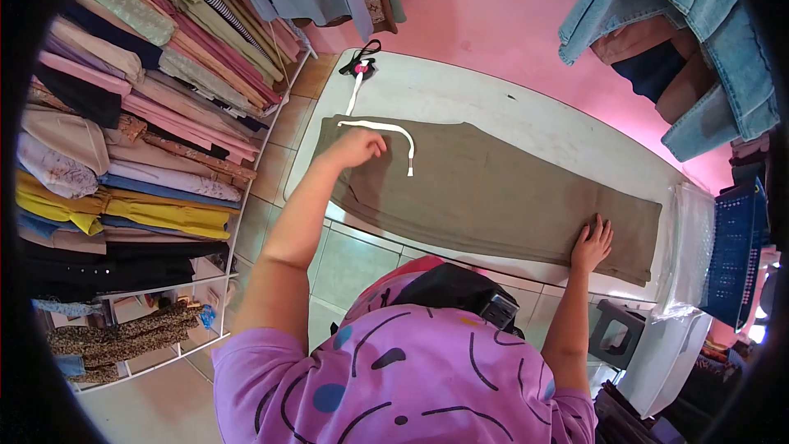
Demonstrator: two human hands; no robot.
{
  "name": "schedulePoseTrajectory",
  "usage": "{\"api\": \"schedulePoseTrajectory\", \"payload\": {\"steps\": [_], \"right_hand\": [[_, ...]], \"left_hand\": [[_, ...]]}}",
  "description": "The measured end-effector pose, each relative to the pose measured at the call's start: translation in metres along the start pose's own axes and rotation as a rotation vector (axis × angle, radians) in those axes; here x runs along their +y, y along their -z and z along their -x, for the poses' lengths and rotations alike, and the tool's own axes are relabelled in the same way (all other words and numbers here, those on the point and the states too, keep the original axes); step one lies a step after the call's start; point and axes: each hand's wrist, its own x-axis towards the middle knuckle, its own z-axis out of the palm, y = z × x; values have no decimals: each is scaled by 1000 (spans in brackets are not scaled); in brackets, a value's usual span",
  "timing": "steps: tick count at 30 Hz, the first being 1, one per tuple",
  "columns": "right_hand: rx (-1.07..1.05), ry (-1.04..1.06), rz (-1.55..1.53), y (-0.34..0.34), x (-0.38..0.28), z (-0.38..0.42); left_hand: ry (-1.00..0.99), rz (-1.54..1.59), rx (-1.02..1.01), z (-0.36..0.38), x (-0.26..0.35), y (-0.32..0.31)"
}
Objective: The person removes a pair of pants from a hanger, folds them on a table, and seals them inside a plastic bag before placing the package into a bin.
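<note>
Olive-brown trousers (493, 189) lie folded lengthwise across a white table (468, 86). My left hand (358, 148) is over their left end with its fingers curled, just below a white measuring tape (399, 129). Whether anything is between those fingers is hidden. The tape curves over the cloth, with its end at the middle left of the trousers. Another white strip runs up from the trousers' left edge to a black and red item (362, 68) with a strap. My right hand (592, 244) rests flat with spread fingers on the lower right part of the trousers.
Racks of folded clothes (164, 115) stand on the left. Denim garments (699, 25) hang at the upper right. Clear plastic packaging (686, 238) lies at the table's right end, beside a blue basket (734, 251). A grey stool (616, 333) stands below the table's right end.
</note>
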Motion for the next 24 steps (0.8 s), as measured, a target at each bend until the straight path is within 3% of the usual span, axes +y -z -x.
{"api": "schedulePoseTrajectory", "payload": {"steps": [2,5,10,14,16,18,19,21,24], "right_hand": [[-1,-3,0,0,1,-1],[-9,-6,-9,4,-3,-1],[-16,6,-14,1,1,-2],[5,30,-15,4,1,0],[21,36,-2,9,1,2],[47,269,-462,16,15,3],[73,288,-465,32,0,13],[-68,386,-538,57,-24,36],[-124,673,-646,74,-59,59]], "left_hand": [[67,-35,-110,-16,4,-14],[-209,-34,312,-37,-1,-33],[-195,315,553,-14,27,-9],[79,-15,803,57,-24,-5],[289,-77,789,99,-54,-18],[514,107,709,129,-86,-39],[530,289,686,139,-85,-43],[515,589,673,145,-87,-51],[626,632,710,132,-80,-45]]}}
